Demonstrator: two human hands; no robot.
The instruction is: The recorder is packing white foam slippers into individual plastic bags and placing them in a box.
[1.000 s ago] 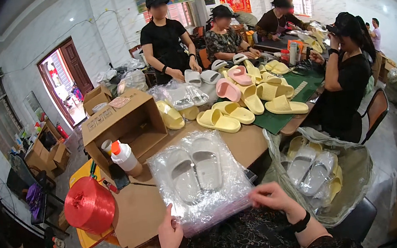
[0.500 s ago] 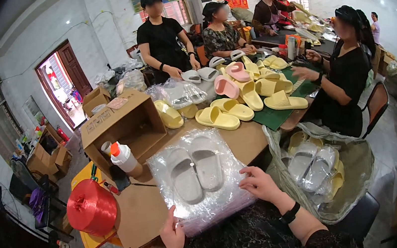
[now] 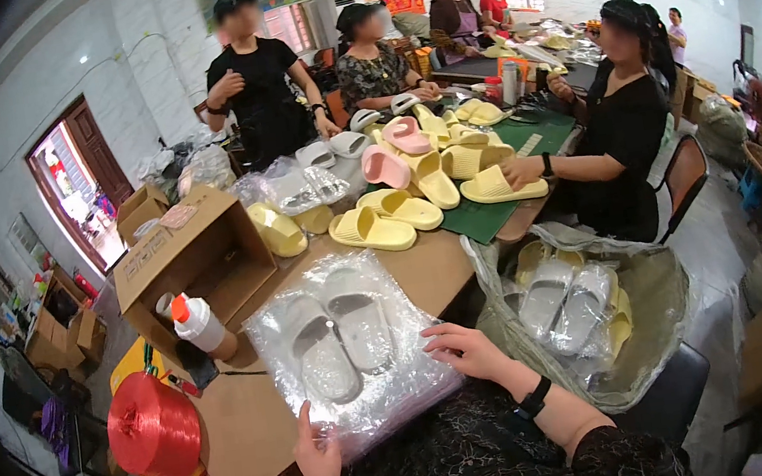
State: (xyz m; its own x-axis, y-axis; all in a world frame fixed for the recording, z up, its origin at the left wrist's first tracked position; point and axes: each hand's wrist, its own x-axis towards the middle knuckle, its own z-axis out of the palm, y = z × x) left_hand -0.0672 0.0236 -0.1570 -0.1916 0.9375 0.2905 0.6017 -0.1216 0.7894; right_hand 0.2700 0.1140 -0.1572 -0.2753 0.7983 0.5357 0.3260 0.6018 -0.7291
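A pair of grey slides [image 3: 361, 325] lies inside a clear plastic bag [image 3: 270, 344], on top of a stack of similar clear bags [image 3: 396, 427] at the near table edge. At the bag's lower left corner is my left hand [image 3: 318, 456], one finger stretched up along the edge and the others partly bent, with no grip visible. My right hand [image 3: 468, 350] rests with spread fingers at the right edge of the bag. Both hands are open and appear to touch the plastic, not the slides.
Loose yellow slides [image 3: 375, 228] and pink slides [image 3: 386, 166] crowd the table beyond. An open carton [image 3: 197, 228], an orange-capped bottle [image 3: 202, 324] and a red twine roll [image 3: 153, 427] stand left. At right, a sack [image 3: 658, 298] holds bagged slides. Co-workers sit and stand around the table.
The view has shifted, so the scene sits further left and slightly higher. My hands keep nearly the same places at the bag. The co-worker at right now reaches onto a yellow slide.
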